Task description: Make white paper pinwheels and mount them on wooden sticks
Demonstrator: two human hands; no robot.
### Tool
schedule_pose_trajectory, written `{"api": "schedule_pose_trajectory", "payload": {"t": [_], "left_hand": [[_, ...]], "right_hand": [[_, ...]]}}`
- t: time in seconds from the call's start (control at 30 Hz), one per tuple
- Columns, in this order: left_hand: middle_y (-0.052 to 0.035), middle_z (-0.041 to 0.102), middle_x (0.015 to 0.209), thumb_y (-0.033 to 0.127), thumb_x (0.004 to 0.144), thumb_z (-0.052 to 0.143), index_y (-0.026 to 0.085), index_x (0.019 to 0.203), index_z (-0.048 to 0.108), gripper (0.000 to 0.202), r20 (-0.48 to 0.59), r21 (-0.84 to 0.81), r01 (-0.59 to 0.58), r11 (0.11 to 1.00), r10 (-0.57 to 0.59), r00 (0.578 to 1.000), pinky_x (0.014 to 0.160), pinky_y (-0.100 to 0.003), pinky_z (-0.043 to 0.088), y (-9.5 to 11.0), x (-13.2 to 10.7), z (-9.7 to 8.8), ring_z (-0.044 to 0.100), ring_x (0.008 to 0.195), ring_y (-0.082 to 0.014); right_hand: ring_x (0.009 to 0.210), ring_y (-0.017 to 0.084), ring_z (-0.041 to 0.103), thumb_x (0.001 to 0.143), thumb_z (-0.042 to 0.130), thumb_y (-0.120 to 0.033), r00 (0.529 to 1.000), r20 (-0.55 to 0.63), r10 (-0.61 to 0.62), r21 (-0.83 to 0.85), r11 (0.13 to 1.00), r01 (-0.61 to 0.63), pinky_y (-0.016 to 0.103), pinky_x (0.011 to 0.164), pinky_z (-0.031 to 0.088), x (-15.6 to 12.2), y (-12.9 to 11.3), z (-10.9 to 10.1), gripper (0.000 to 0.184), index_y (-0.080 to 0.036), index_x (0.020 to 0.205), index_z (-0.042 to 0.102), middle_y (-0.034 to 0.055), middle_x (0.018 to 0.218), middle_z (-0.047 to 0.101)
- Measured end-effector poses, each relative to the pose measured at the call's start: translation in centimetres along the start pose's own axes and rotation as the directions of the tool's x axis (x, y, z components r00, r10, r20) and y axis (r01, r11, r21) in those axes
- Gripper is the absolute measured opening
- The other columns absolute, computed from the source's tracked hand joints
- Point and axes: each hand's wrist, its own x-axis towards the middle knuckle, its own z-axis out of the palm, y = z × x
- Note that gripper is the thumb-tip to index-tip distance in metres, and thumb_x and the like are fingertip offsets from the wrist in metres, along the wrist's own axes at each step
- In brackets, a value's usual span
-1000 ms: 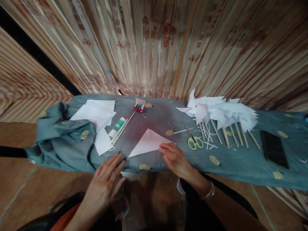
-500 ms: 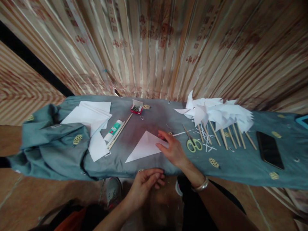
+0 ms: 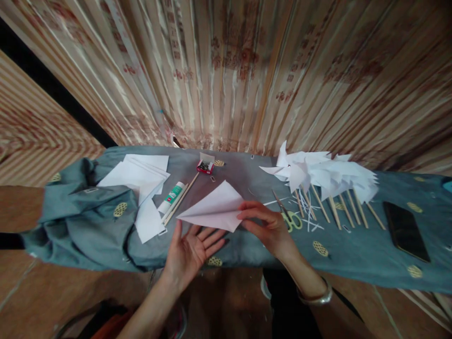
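Note:
A white sheet of paper [image 3: 215, 202], creased across its middle and partly unfolded, is raised over the cloth. My right hand [image 3: 270, 228] pinches its right corner between thumb and fingers. Palm up with fingers spread, my left hand [image 3: 192, 252] is under the paper's left part; its thumb is at the left tip. Just right of my right hand lie scissors [image 3: 292, 221] with light green handles, their lower part close behind my fingers. Left of the paper are a glue stick [image 3: 171, 197] and thin wooden sticks [image 3: 181, 200].
Several paper pinwheels [image 3: 328, 174] on sticks lie in a row at the right, with paper strips [image 3: 310, 212] beside them. A black phone [image 3: 406, 230] lies farther right. A small red box of pins [image 3: 205, 165] stands at the back; white sheets [image 3: 132, 172] lie left.
The paper has been lifted off the cloth and opened out along its crease, held by my right hand. My left hand has moved forward and left, turning palm up beneath it.

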Motion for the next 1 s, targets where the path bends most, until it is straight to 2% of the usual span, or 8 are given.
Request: {"api": "schedule_pose_trajectory", "payload": {"t": [0.13, 0.3, 0.37, 0.47, 0.53, 0.6, 0.8, 1.0], "left_hand": [[-0.0194, 0.071, 0.111, 0.064, 0.071, 0.066, 0.013, 0.119, 0.061, 0.070, -0.065, 0.078, -0.090, 0.993, 0.095, 0.993, 0.085, -0.051, 0.054, 2.6, -0.2, 0.0, 0.069, 0.098, -0.0365], [-0.0123, 0.076, 0.092, 0.028, 0.050, 0.090, 0.012, 0.105, 0.072, 0.060, -0.207, 0.419, -0.085, 0.904, 0.186, 0.961, 0.069, -0.031, 0.056, 3.1, 0.2, -0.1, 0.071, 0.076, -0.0237], [-0.0087, 0.076, 0.080, 0.023, 0.047, 0.091, 0.012, 0.092, 0.076, 0.049, -0.257, 0.533, -0.094, 0.841, 0.268, 0.929, 0.062, -0.025, 0.053, 2.9, 0.7, -0.5, 0.068, 0.064, -0.0180], [-0.0052, 0.075, 0.071, 0.028, 0.048, 0.089, 0.014, 0.080, 0.078, 0.037, -0.257, 0.605, -0.217, 0.766, 0.446, 0.858, 0.057, -0.020, 0.049, 2.7, 1.4, -1.1, 0.064, 0.060, -0.0134], [-0.0046, 0.076, 0.073, 0.030, 0.050, 0.089, 0.016, 0.078, 0.078, 0.033, -0.233, 0.615, -0.287, 0.734, 0.517, 0.823, 0.062, -0.020, 0.048, 2.7, 1.8, -1.2, 0.064, 0.064, -0.0131], [-0.0052, 0.076, 0.076, 0.031, 0.051, 0.088, 0.016, 0.079, 0.078, 0.032, -0.216, 0.606, -0.317, 0.730, 0.534, 0.817, 0.067, -0.022, 0.049, 2.5, 1.8, -1.0, 0.065, 0.068, -0.0145], [-0.0084, 0.076, 0.080, 0.032, 0.054, 0.086, 0.015, 0.084, 0.079, 0.035, -0.188, 0.602, -0.295, 0.742, 0.490, 0.851, 0.068, -0.028, 0.051, 1.6, 1.7, 0.1, 0.065, 0.070, -0.0187], [-0.0061, 0.076, 0.074, 0.031, 0.051, 0.087, 0.016, 0.078, 0.079, 0.032, -0.208, 0.575, -0.299, 0.762, 0.490, 0.847, 0.066, -0.024, 0.049, 1.2, 2.0, 0.3, 0.064, 0.067, -0.0152]], "right_hand": [[0.100, 0.017, 0.064, 0.075, 0.065, -0.010, 0.997, 0.071, -0.034, -0.071, 0.997, 0.039, 0.033, 0.090, 0.050, -0.5, 0.0, -0.4, 0.022, -0.028, 0.082, 0.076, 0.0019, 0.103, 0.069], [0.109, 0.018, 0.061, 0.078, 0.061, -0.011, 0.990, 0.129, -0.049, -0.146, 0.987, 0.068, 0.037, 0.096, 0.048, -0.5, -0.3, -1.0, 0.024, -0.029, 0.083, 0.074, 0.0016, 0.112, 0.066], [0.114, 0.020, 0.058, 0.079, 0.060, -0.013, 0.992, 0.119, -0.036, -0.163, 0.985, 0.055, 0.039, 0.100, 0.045, -0.6, -0.2, -1.1, 0.022, -0.029, 0.087, 0.074, 0.0020, 0.122, 0.062], [0.120, 0.022, 0.054, 0.080, 0.063, -0.021, 0.996, -0.075, 0.040, -0.119, 0.992, -0.049, 0.040, 0.101, 0.043, -0.6, 0.4, -0.8, 0.025, -0.028, 0.103, 0.070, 0.0047, 0.136, 0.054], [0.115, 0.024, 0.057, 0.078, 0.068, -0.031, 0.955, -0.236, 0.177, 0.024, 0.984, -0.176, 0.041, 0.095, 0.047, -0.6, 0.9, -0.2, 0.038, -0.027, 0.116, 0.063, 0.0077, 0.133, 0.056], [0.107, 0.024, 0.061, 0.071, 0.075, -0.040, 0.893, -0.276, 0.354, 0.218, 0.928, -0.301, 0.040, 0.089, 0.050, -0.5, 1.3, 0.8, 0.054, -0.025, 0.120, 0.059, 0.0090, 0.126, 0.061], [0.091, 0.026, 0.068, 0.059, 0.082, -0.041, 0.813, 0.055, 0.580, 0.532, 0.672, -0.515, 0.039, 0.084, 0.052, -0.4, 1.0, 3.5, 0.048, -0.019, 0.099, 0.068, 0.0074, 0.097, 0.075], [0.078, 0.025, 0.069, 0.050, 0.085, -0.031, 0.792, 0.009, 0.610, 0.486, 0.690, -0.537, 0.039, 0.078, 0.052, 0.1, 0.9, 4.1, 0.038, -0.016, 0.083, 0.072, 0.0070, 0.086, 0.077]]}}
